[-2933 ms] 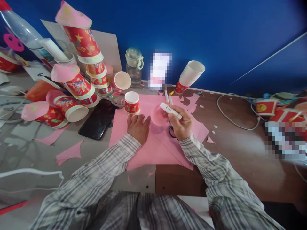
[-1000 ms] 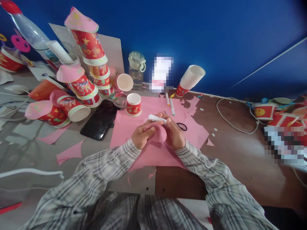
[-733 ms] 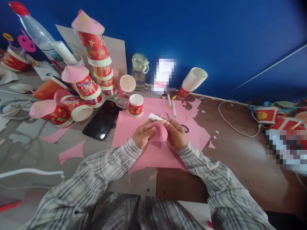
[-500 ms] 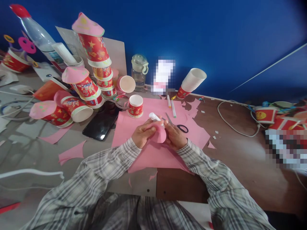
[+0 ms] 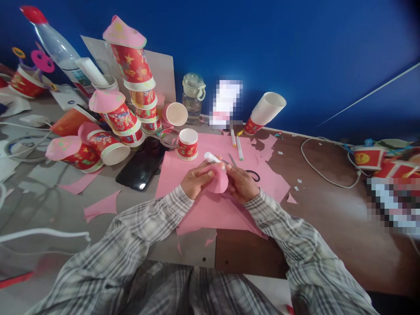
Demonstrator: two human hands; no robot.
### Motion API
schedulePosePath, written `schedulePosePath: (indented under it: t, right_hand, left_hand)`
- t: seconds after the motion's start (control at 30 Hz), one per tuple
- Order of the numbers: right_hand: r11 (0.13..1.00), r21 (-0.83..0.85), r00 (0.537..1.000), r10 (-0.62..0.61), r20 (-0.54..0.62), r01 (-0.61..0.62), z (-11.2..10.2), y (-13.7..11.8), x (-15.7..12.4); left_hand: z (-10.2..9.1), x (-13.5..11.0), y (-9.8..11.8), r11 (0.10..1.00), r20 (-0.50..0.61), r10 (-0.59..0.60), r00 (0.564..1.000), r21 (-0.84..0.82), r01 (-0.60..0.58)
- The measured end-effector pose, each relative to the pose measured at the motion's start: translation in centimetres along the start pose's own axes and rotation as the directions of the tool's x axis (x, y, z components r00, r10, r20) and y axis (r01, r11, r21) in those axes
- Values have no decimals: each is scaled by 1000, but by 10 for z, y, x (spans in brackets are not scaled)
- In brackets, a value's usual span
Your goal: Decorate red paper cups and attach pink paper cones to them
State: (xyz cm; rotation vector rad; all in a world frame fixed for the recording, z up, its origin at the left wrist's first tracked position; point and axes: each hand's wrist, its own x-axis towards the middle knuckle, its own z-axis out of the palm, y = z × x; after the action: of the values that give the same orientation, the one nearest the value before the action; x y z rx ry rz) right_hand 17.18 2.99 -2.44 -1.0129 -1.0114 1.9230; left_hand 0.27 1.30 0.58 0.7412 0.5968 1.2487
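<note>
A curled piece of pink paper is pinched in my left hand, the thumb lying on top of it. Just behind the paper's upper edge lies a white tube with a white cap, looking like a glue stick. Its lower end meets the fingertips of my right hand, which are closed on it; the paper and fingers partly hide that grip. Scissors with black handles rest beyond my right hand on a large pink sheet. A short red paper cup stands upright at the sheet's back left.
Red paper cups with pink cone tops stand and lie at the left, by a black phone. A water bottle, stacked cups and markers are at the back. A white cable curves on the right.
The view has shifted slightly, so everything sits a little farther right. My right hand has moved a little and now covers more of the scissors; both hands keep their hold.
</note>
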Motion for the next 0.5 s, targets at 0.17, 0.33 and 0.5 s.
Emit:
schedulePosePath:
  t: [0.17,0.33,0.5]
  right_hand:
    - [993,-32,994,110,1,-109,-4,-2,3]
    - [997,45,995,-50,-90,55,2,1,1]
    - [999,43,999,0,-40,2,2,5,1]
  left_hand:
    - [-1,-1,-3,1000,9,-21,1000,7,21]
    - [0,1,-1,1000,-39,-2,999,-5,2]
    - [0,1,-1,1000,-43,-18,999,-18,18]
